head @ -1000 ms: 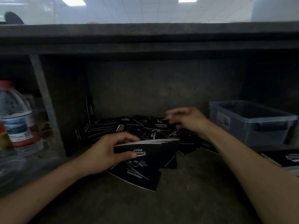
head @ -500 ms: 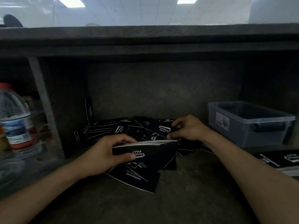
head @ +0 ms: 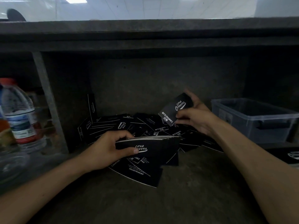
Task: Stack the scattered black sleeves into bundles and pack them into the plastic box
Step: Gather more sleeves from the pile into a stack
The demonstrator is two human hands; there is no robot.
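Flat black sleeves with white print lie scattered in a pile (head: pixel 142 125) at the back of a dark shelf. My left hand (head: pixel 105 149) grips a stacked bundle of sleeves (head: pixel 155 143) by its left end, thumb on the front face. My right hand (head: pixel 195 117) pinches a single black sleeve (head: pixel 174 109) and holds it tilted above the pile's right side. A translucent plastic box (head: pixel 252 120) stands open at the right, with no sleeves visible inside. One loose sleeve (head: pixel 142 173) lies under the bundle.
A water bottle (head: pixel 19 113) with a red cap stands at the left behind a metal upright (head: pixel 48 101). More black printed stock (head: pixel 291 155) lies at the right edge. The shelf wall is close behind the pile, and a thick shelf board runs overhead.
My right hand has picked one sleeve out of the pile and lifted it up and to the right. The left hand and its bundle have stayed in place.
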